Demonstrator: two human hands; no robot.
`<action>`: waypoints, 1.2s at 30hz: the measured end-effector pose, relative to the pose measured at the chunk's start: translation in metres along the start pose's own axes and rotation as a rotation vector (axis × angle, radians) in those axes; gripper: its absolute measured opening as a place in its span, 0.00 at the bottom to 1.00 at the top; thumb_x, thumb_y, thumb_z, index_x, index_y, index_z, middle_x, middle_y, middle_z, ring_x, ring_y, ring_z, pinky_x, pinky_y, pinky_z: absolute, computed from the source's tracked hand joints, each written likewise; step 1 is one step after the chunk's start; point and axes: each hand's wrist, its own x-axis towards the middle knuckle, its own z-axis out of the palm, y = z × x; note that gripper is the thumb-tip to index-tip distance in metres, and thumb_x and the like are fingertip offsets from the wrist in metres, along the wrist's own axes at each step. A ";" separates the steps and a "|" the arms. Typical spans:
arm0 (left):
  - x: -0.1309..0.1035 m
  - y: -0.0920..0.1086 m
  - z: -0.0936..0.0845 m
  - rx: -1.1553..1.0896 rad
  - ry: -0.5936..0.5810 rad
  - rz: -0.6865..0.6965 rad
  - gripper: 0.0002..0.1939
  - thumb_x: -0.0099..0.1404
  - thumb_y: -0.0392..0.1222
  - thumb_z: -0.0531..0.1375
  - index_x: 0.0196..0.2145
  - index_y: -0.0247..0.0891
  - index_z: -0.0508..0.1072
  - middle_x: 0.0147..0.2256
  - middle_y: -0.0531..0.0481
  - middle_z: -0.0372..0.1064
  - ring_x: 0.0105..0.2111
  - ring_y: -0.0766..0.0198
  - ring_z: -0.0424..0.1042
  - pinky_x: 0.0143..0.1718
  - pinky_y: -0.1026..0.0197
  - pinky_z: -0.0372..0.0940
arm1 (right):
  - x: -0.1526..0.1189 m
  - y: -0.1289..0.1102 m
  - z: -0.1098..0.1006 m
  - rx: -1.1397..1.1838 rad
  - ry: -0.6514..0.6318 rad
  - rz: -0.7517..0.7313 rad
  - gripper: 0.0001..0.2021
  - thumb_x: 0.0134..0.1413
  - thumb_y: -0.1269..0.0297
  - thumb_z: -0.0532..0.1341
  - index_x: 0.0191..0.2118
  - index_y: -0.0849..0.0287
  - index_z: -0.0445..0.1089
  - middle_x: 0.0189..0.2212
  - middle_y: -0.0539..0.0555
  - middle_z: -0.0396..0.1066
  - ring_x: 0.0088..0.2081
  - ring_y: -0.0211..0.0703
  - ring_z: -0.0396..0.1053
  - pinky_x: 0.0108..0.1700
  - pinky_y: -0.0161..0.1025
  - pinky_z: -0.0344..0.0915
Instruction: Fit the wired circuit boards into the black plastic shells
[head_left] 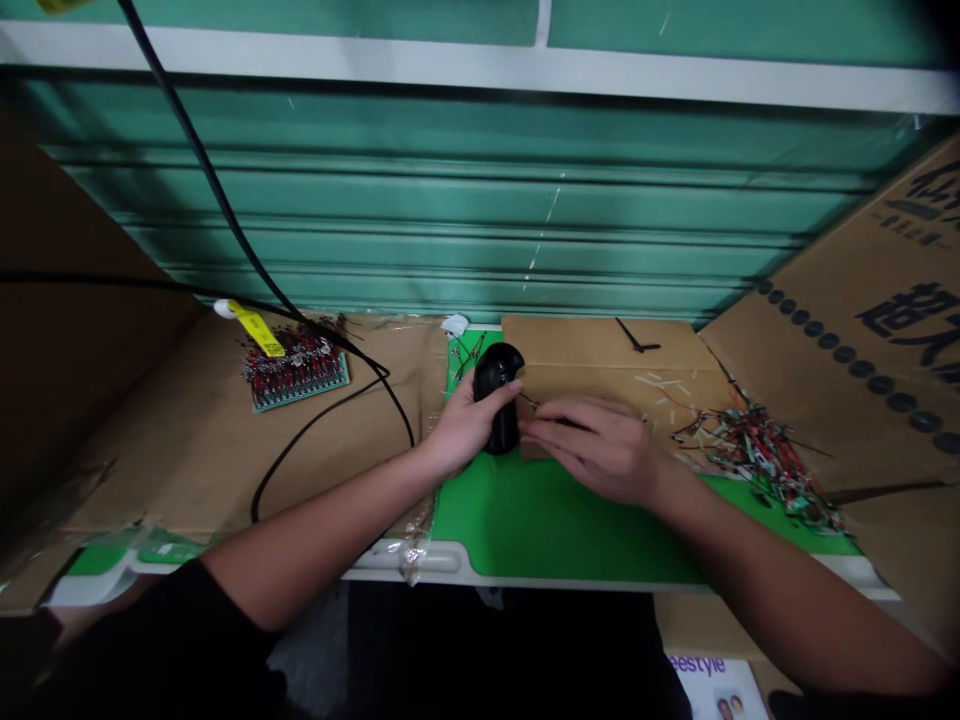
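Near the middle of the work surface, my left hand [469,420] is closed around a glossy black curved plastic housing [501,385], held upright with the thumb across its front. A notch shows at its upper right. Just right of the housing is my right hand [592,440], thumb and fingers pinched together at its lower edge. A thin dark wire-like end [529,402] shows by those fingertips; what they grip is too small to make out. Behind the housing, several small wired parts [466,355] lie on the green surface [555,520].
A green circuit board panel [300,385] with many small parts lies left on cardboard [180,460]. Black cables [225,200] hang and loop across that side. A tangled pile of wired components [780,460] lies right. A black cable tie [637,340] rests behind. Cardboard walls flank both sides.
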 end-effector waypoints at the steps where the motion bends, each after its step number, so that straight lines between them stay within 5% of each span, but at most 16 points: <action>1: 0.000 -0.001 0.000 0.011 0.006 0.010 0.26 0.57 0.54 0.76 0.47 0.39 0.76 0.37 0.52 0.74 0.38 0.59 0.72 0.45 0.57 0.65 | 0.001 -0.001 -0.001 -0.016 -0.015 0.005 0.09 0.72 0.73 0.64 0.51 0.60 0.81 0.42 0.59 0.83 0.39 0.45 0.82 0.39 0.41 0.79; 6: 0.001 -0.005 0.000 0.115 -0.003 0.068 0.25 0.61 0.54 0.73 0.50 0.39 0.75 0.40 0.50 0.74 0.44 0.55 0.72 0.50 0.54 0.66 | 0.001 -0.007 0.000 0.043 0.011 0.065 0.09 0.72 0.73 0.64 0.51 0.59 0.81 0.43 0.59 0.82 0.39 0.42 0.81 0.39 0.38 0.78; 11: -0.003 -0.002 -0.006 0.206 -0.215 0.136 0.20 0.72 0.52 0.61 0.56 0.40 0.74 0.51 0.46 0.75 0.57 0.49 0.71 0.62 0.50 0.62 | 0.003 -0.008 0.003 0.209 0.141 0.261 0.08 0.69 0.71 0.68 0.49 0.54 0.83 0.42 0.55 0.84 0.41 0.43 0.83 0.45 0.39 0.81; 18: -0.006 0.008 -0.010 0.168 -0.436 0.014 0.34 0.57 0.41 0.61 0.62 0.38 0.73 0.62 0.45 0.73 0.65 0.40 0.65 0.70 0.43 0.54 | 0.004 0.001 0.008 0.485 0.212 0.591 0.03 0.63 0.67 0.73 0.41 0.52 0.86 0.38 0.52 0.86 0.37 0.45 0.84 0.42 0.40 0.81; 21: -0.009 0.007 -0.007 0.097 -0.486 -0.024 0.35 0.59 0.42 0.64 0.65 0.40 0.73 0.65 0.45 0.72 0.68 0.39 0.63 0.71 0.42 0.53 | 0.001 0.005 0.016 0.595 0.269 0.689 0.03 0.60 0.64 0.75 0.40 0.51 0.87 0.37 0.53 0.86 0.35 0.45 0.84 0.38 0.40 0.80; 28: -0.007 -0.007 -0.005 -0.040 -0.503 -0.084 0.33 0.72 0.59 0.64 0.68 0.41 0.72 0.68 0.41 0.70 0.71 0.41 0.61 0.74 0.43 0.51 | -0.001 0.004 0.027 0.561 0.383 0.758 0.04 0.58 0.64 0.76 0.39 0.52 0.87 0.36 0.53 0.86 0.35 0.45 0.84 0.38 0.40 0.81; 36: -0.013 0.004 -0.004 0.156 -0.456 0.006 0.28 0.72 0.57 0.64 0.63 0.42 0.76 0.64 0.41 0.73 0.68 0.42 0.66 0.71 0.43 0.58 | -0.005 0.007 0.034 0.464 0.400 0.686 0.03 0.62 0.63 0.74 0.38 0.55 0.83 0.33 0.52 0.85 0.33 0.44 0.83 0.36 0.39 0.80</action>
